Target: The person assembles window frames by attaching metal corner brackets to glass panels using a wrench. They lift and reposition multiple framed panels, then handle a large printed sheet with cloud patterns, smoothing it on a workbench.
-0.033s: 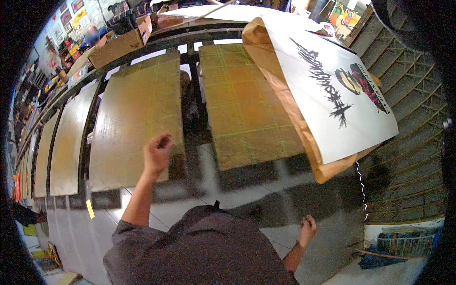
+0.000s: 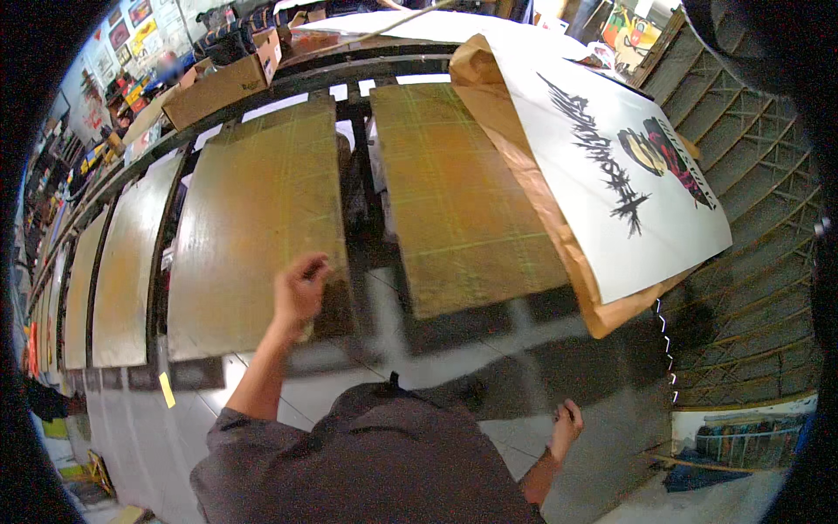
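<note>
Pale boards [image 2: 127,271]: several, side by side in a row.
Cardboard box [image 2: 218,98]: open-topped, behind the boards.
Wide board [image 2: 253,201]: olive-brown, lying flat, larger to the eye than the pale ones.
Left hand [image 2: 299,290]: near that board's front right corner, fingers bent inward; from here I can't tell whether it grips or touches anything.
Second board [image 2: 458,192]: just right of the wide one, faint yellow-green lines across it.
Brown paper [image 2: 552,214]: creased, overlapping that board's right side.
Right hand [image 2: 566,426]: low over the grey floor [image 2: 611,454], fingers loosely curled; I can't tell if they close on something.
White sheet [image 2: 602,157]: on the brown paper, printed with spiky black lettering.
Folding gate [image 2: 755,218]: latticed, far right.
</note>
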`<action>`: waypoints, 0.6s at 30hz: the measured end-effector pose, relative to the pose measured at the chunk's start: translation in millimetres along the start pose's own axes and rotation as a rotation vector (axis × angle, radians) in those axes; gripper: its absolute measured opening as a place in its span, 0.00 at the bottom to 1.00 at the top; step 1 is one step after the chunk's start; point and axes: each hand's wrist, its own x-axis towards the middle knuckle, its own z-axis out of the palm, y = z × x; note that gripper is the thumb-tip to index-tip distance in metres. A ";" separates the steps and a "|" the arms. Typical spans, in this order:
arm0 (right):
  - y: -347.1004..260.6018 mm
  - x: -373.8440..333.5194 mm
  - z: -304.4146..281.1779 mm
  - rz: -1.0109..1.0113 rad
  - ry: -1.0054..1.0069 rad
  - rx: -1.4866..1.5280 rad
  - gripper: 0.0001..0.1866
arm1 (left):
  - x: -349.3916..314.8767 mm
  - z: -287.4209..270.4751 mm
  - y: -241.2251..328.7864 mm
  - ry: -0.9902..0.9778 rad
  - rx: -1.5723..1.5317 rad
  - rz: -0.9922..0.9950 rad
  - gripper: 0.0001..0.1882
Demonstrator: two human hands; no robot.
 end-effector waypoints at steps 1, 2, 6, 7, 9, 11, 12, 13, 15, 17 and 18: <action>-2.1 -20.0 10.4 0.017 0.015 0.012 0.11 | 1.0 -3.9 0.7 -0.085 0.155 0.146 0.15; -10.3 -44.9 19.1 0.037 0.023 0.019 0.11 | -0.4 -14.4 3.2 -0.169 0.311 0.286 0.17; -14.7 -132.3 47.7 0.084 -0.012 0.026 0.11 | -27.0 -43.9 9.5 -0.416 0.728 0.359 0.35; -28.4 -158.1 52.3 0.127 -0.008 0.053 0.12 | -36.3 -56.3 11.8 -0.450 0.752 0.378 0.36; -65.6 -209.3 58.6 0.200 0.008 0.105 0.12 | -51.7 -82.0 3.0 -0.524 0.706 0.438 0.38; -67.0 -248.5 54.4 0.146 0.026 0.060 0.12 | -60.3 -107.4 -11.8 -0.559 0.677 0.483 0.39; -68.0 -268.6 50.5 0.119 0.033 0.035 0.12 | -65.6 -120.2 -20.0 -0.562 0.677 0.483 0.39; -80.5 -290.4 49.5 0.116 0.053 0.041 0.11 | -69.6 -135.9 -27.5 -0.558 0.685 0.491 0.39; -106.7 -336.5 55.4 0.133 0.059 0.070 0.11 | -82.7 -178.1 -44.4 -0.515 0.681 0.469 0.38; -99.6 -374.2 49.9 0.003 0.015 0.041 0.11 | -98.9 -225.2 -70.6 -0.471 0.675 0.425 0.37; -94.3 -394.1 45.7 -0.059 -0.017 0.024 0.10 | -106.0 -249.8 -87.1 -0.461 0.681 0.413 0.36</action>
